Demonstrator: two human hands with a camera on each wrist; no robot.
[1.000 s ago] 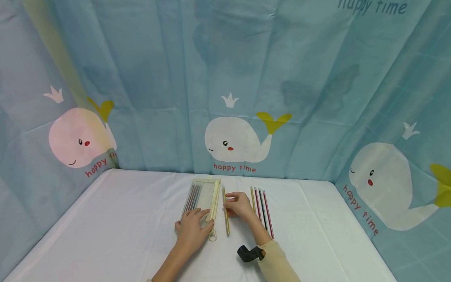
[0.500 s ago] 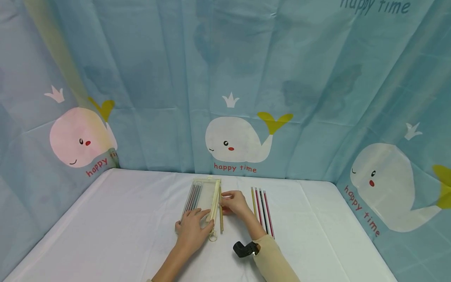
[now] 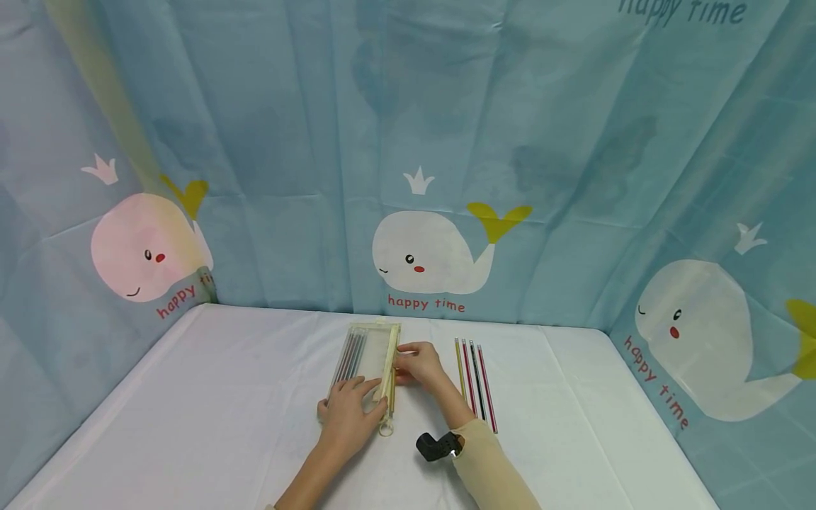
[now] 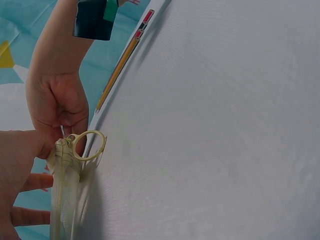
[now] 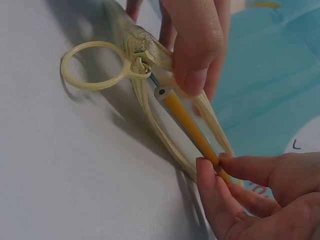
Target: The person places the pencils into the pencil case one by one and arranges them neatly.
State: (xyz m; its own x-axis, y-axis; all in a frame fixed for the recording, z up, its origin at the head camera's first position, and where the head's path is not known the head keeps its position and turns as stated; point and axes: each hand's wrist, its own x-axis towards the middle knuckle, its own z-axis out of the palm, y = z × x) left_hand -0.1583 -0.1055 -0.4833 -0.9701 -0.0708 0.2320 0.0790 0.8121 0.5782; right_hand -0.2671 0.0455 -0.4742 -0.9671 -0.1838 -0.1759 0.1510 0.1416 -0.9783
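A translucent cream zip pencil case (image 3: 377,343) lies on the table, with several pencils (image 3: 350,354) showing through its left side. My left hand (image 3: 350,411) lies over its near part. In the right wrist view, the left thumb (image 5: 194,80) grips the upper lip of the unzipped mouth, which gapes. My right hand (image 3: 418,363) pinches a yellow pencil (image 5: 187,120) between thumb and fingers. That pencil lies lengthwise in the mouth, its unsharpened end towards the zip pull ring (image 5: 95,65). The pencil's far end is hidden behind the fingers.
To the right of the right hand, several loose pencils (image 3: 472,368), yellow, red and black, lie side by side on the white tablecloth (image 3: 574,425). A black wrist camera (image 3: 438,447) sits at the right wrist. A blue whale-print curtain (image 3: 306,241) stands behind the table.
My right hand has moved left with the yellow pencil, from the cloth beside the case to its open mouth. The left hand has stayed on the case.
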